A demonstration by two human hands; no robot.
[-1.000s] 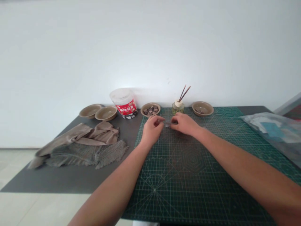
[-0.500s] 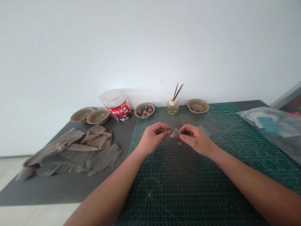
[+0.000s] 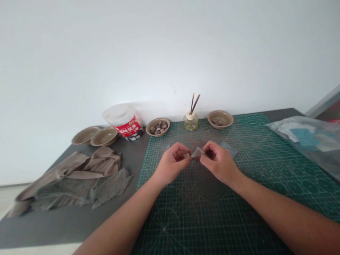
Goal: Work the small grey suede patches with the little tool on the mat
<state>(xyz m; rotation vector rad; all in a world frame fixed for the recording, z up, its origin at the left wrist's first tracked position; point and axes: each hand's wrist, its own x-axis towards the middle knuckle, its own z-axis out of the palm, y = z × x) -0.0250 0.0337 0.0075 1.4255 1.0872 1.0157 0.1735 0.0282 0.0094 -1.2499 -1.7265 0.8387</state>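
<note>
Over the green cutting mat (image 3: pixel 186 212), my two hands meet near its middle. My right hand (image 3: pixel 218 158) pinches a small clear plastic bag (image 3: pixel 198 153). At the bag's left edge, my left hand (image 3: pixel 174 161) has its fingers closed around a small brownish piece (image 3: pixel 186 154). Behind the hands, one tan bowl (image 3: pixel 157 127) holds several brown-grey pieces, and another tan bowl (image 3: pixel 220 119) on the right holds a few. A flat clear bag (image 3: pixel 229 149) lies just beyond my right hand.
A reed diffuser (image 3: pixel 191 121) stands between the bowls. To the left are a tilted plastic jar (image 3: pixel 124 124), two tan bowls (image 3: pixel 104 136) and a crumpled cloth (image 3: pixel 77 179). A large clear bag (image 3: pixel 305 138) lies at the right.
My left hand has come closer to the small bag, and a brownish piece now shows in its fingers. The view has shifted slightly, moving the jar and cloth leftward.
</note>
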